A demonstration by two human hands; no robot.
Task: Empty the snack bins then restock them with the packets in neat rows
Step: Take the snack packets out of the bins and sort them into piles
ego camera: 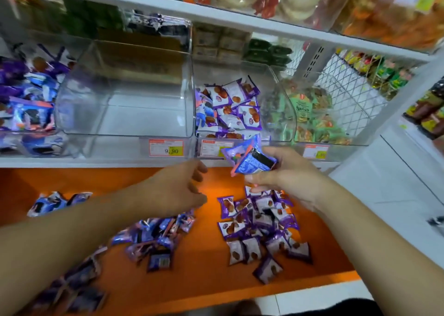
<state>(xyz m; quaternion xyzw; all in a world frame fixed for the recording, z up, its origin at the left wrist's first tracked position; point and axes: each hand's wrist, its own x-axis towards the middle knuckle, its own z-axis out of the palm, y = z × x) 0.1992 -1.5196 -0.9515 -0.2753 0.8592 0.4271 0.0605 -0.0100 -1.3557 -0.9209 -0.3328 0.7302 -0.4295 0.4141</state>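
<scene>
Flat orange shelf board (211, 277): loose heaps of glossy purple foil snack packets (260, 229) lie on it. Above it, the right hand (286, 179) pinches crinkled blue-purple packets (249, 157); the left hand (177, 191) hangs loosely curled, holding nothing. Behind it, a clear rigid plastic bin (125, 114) stands bare.

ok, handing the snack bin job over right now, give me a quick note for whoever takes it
Right hand pinches a small stack of blue packets in front of the bins. Left hand is open, holding nothing, reaching toward that stack.
Middle bin is emptied. The bin right of it holds purple-and-white packets in a loose heap.
On the orange shelf: a blue packet pile and a purple-and-white pile.
Left: restock the middle bin in rows, straighten its neighbour, clear both piles.
</scene>
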